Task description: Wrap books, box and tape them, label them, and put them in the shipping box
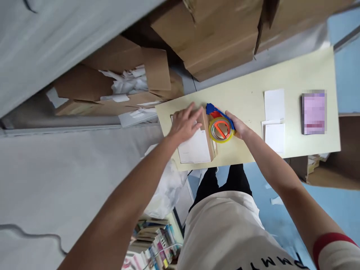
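Cardboard box (209,145) lies at the left end of the table (244,90), by the front edge. An open carton (84,82) sits past the back left corner. Black letters mark the shirt (219,225). The left hand (185,125) spreads open on the box; the right hand (237,125) grips a tape dispenser (231,122) beside it. Its white label (194,150), on the box, is unreadable.

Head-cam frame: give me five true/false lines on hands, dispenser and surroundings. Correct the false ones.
1. The right hand holds the tape dispenser. True.
2. The left hand is clenched around the tape dispenser. False: it is spread over the box.
3. White sheets lie on the table. True.
4. The dispenser's frame is green. False: it is blue.
5. The open carton at upper left holds crumpled white material. True.
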`<action>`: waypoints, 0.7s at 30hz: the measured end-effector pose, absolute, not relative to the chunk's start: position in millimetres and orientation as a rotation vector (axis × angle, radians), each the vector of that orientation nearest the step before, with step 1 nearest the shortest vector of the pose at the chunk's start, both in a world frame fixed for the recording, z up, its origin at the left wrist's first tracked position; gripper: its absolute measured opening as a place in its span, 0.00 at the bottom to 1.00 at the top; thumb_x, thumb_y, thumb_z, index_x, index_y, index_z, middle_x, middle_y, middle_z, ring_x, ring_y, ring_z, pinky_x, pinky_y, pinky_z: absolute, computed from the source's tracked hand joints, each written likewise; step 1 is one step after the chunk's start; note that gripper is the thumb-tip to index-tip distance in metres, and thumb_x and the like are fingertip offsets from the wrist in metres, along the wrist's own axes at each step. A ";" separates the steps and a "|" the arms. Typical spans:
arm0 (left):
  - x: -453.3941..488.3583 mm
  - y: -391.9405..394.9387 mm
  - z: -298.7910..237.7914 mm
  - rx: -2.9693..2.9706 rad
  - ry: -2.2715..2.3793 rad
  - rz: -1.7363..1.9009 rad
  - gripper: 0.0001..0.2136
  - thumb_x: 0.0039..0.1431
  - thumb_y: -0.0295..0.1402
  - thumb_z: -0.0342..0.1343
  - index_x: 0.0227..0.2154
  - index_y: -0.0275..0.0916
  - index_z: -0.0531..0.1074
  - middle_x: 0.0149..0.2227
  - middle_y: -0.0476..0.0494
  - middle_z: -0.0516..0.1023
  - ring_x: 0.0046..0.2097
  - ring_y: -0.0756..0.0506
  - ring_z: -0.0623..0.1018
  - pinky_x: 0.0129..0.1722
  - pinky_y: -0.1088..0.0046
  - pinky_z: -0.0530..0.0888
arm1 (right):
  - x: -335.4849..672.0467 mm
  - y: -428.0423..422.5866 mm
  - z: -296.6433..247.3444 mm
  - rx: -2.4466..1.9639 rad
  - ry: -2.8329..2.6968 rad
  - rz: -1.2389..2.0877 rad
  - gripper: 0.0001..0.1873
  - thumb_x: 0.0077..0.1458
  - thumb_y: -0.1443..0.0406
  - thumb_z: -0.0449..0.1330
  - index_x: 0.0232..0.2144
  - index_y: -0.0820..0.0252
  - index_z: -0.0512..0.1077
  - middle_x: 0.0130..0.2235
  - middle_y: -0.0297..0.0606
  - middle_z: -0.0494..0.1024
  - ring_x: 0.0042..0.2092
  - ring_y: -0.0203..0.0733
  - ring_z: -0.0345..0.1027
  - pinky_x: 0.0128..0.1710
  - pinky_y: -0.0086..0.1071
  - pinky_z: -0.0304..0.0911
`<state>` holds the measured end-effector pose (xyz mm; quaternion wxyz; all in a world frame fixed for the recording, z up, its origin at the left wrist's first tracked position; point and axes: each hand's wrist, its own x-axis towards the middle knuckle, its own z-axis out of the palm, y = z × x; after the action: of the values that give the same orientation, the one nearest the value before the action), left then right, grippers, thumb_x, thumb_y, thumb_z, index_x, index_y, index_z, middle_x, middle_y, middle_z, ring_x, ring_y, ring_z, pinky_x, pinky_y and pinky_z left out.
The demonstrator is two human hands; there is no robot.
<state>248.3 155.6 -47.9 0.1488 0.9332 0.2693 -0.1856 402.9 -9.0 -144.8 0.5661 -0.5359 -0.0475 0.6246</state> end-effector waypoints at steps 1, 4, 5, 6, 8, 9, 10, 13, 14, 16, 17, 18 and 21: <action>243.6 147.9 -50.6 2.694 0.810 -0.476 0.27 0.63 0.42 0.48 0.65 0.46 0.59 0.66 0.39 0.59 0.62 0.33 0.63 0.60 0.52 0.56 | 405.4 -8.0 -141.6 -1.336 -0.123 1.425 0.30 0.58 0.43 0.52 0.50 0.57 0.68 0.45 0.40 0.78 0.47 0.46 0.73 0.49 0.42 0.70; 236.2 134.5 -57.4 2.684 0.866 -0.382 0.25 0.64 0.39 0.45 0.64 0.51 0.59 0.66 0.41 0.59 0.60 0.33 0.63 0.59 0.50 0.54 | 408.1 -12.3 -126.8 -1.473 -0.221 1.350 0.29 0.58 0.44 0.53 0.52 0.56 0.67 0.49 0.40 0.76 0.49 0.44 0.71 0.50 0.40 0.69; 235.5 133.7 -58.7 2.682 0.866 -0.365 0.25 0.64 0.40 0.45 0.64 0.53 0.58 0.66 0.42 0.60 0.60 0.33 0.63 0.59 0.50 0.54 | 408.4 -14.3 -121.9 -1.480 -0.281 1.364 0.30 0.57 0.46 0.55 0.53 0.57 0.67 0.51 0.41 0.76 0.51 0.45 0.70 0.52 0.40 0.68; 235.2 134.1 -59.3 2.687 0.861 -0.352 0.25 0.64 0.40 0.44 0.65 0.54 0.58 0.65 0.41 0.61 0.59 0.33 0.63 0.58 0.50 0.55 | 408.6 -15.9 -118.0 -1.480 -0.342 1.390 0.31 0.54 0.48 0.59 0.55 0.58 0.66 0.52 0.42 0.75 0.52 0.46 0.70 0.53 0.41 0.67; 235.2 136.3 -58.9 2.713 0.843 -0.344 0.25 0.64 0.41 0.43 0.65 0.55 0.56 0.63 0.40 0.63 0.58 0.33 0.64 0.57 0.51 0.56 | 408.7 -17.7 -114.7 -1.495 -0.430 1.430 0.39 0.46 0.56 0.67 0.59 0.58 0.63 0.54 0.43 0.75 0.53 0.48 0.69 0.56 0.43 0.65; 235.3 137.1 -58.3 2.731 0.840 -0.344 0.25 0.65 0.41 0.42 0.65 0.55 0.56 0.62 0.40 0.64 0.58 0.33 0.64 0.56 0.51 0.56 | 408.5 -18.4 -115.2 -1.511 -0.456 1.433 0.43 0.42 0.61 0.68 0.61 0.58 0.61 0.54 0.43 0.75 0.53 0.48 0.69 0.56 0.44 0.64; 235.4 137.5 -57.5 2.748 0.842 -0.342 0.25 0.65 0.42 0.42 0.65 0.55 0.55 0.61 0.40 0.64 0.57 0.34 0.65 0.56 0.52 0.56 | 408.3 -19.7 -116.9 -1.529 -0.475 1.429 0.47 0.39 0.65 0.67 0.63 0.58 0.59 0.53 0.43 0.75 0.53 0.49 0.69 0.56 0.44 0.64; 235.5 136.1 -55.6 2.779 0.855 -0.336 0.25 0.66 0.43 0.39 0.66 0.56 0.53 0.59 0.40 0.65 0.56 0.34 0.65 0.55 0.53 0.56 | 404.8 -34.8 -123.4 -1.579 -0.528 1.392 0.50 0.37 0.71 0.63 0.65 0.56 0.56 0.51 0.40 0.76 0.51 0.49 0.71 0.55 0.45 0.66; 235.5 135.2 -55.2 2.785 0.858 -0.336 0.25 0.66 0.43 0.39 0.66 0.56 0.53 0.59 0.39 0.65 0.56 0.35 0.65 0.55 0.53 0.56 | 401.4 -45.8 -124.6 -1.593 -0.559 1.388 0.49 0.37 0.71 0.62 0.65 0.55 0.57 0.51 0.39 0.76 0.50 0.49 0.71 0.54 0.45 0.66; 235.4 133.5 -54.6 2.787 0.853 -0.344 0.25 0.67 0.44 0.38 0.66 0.56 0.52 0.58 0.39 0.65 0.56 0.34 0.65 0.55 0.53 0.56 | 388.6 -78.4 -124.6 -1.620 -0.618 1.392 0.48 0.38 0.72 0.61 0.64 0.52 0.58 0.51 0.38 0.76 0.50 0.49 0.71 0.52 0.44 0.68; 235.3 132.8 -54.2 2.785 0.849 -0.348 0.25 0.67 0.44 0.38 0.66 0.56 0.51 0.58 0.39 0.65 0.56 0.34 0.64 0.55 0.53 0.56 | 378.4 -99.0 -123.7 -1.631 -0.641 1.397 0.47 0.38 0.72 0.61 0.63 0.52 0.59 0.51 0.38 0.76 0.50 0.49 0.71 0.51 0.44 0.68; 235.2 132.3 -53.7 2.783 0.846 -0.351 0.25 0.67 0.44 0.37 0.67 0.56 0.51 0.58 0.39 0.65 0.56 0.34 0.64 0.55 0.53 0.56 | 365.5 -121.3 -122.8 -1.629 -0.645 1.394 0.47 0.39 0.71 0.61 0.64 0.52 0.58 0.52 0.39 0.76 0.51 0.50 0.71 0.51 0.44 0.69; 236.5 131.0 -51.7 2.776 0.844 -0.353 0.26 0.67 0.44 0.36 0.67 0.56 0.49 0.59 0.38 0.64 0.57 0.34 0.63 0.56 0.52 0.55 | 314.4 -184.6 -122.1 -1.627 -0.608 1.416 0.48 0.38 0.73 0.61 0.64 0.53 0.57 0.52 0.41 0.76 0.50 0.51 0.71 0.51 0.45 0.68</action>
<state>236.5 131.0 -51.7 0.1089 0.9441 0.2871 -0.1200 314.4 -184.6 -122.1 0.4353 -0.6538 -0.2442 0.5687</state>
